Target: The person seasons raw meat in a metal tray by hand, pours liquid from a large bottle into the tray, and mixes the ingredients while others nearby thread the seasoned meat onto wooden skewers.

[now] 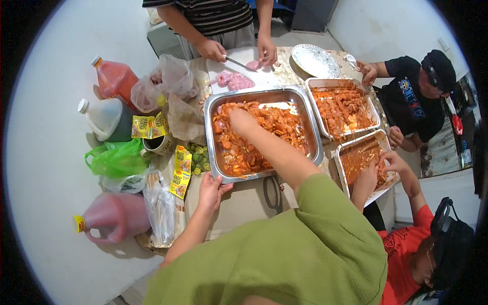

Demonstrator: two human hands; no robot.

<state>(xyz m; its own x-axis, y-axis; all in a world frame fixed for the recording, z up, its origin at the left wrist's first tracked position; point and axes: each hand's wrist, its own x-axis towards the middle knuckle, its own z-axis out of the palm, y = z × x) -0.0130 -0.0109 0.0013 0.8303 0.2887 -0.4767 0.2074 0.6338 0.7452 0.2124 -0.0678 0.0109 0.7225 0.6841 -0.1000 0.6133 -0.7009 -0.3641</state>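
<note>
My right hand (241,119) is in the marinated meat pieces (263,133) at the left side of a large stainless steel tray (207,133); its fingers are partly sunk in the red-orange meat, so their grip is hidden. At the tray's near left corner, my left hand (212,190) holds the rim, thumb on top. Liquid shines between the pieces at the tray's far right. Just left of the tray lie cut green citrus fruits (199,159) and yellow seasoning sachets (181,171). Dark-handled scissors (272,194) rest close to the near edge of the tray.
Across the table, a person cuts raw meat (233,81) with a knife (240,63) on a white board (267,79). Two people at right handle skewers over white trays (324,133). Plastic jugs (118,217), a mug (162,146), a green bag (122,158) and bagged sticks (158,206) stand left.
</note>
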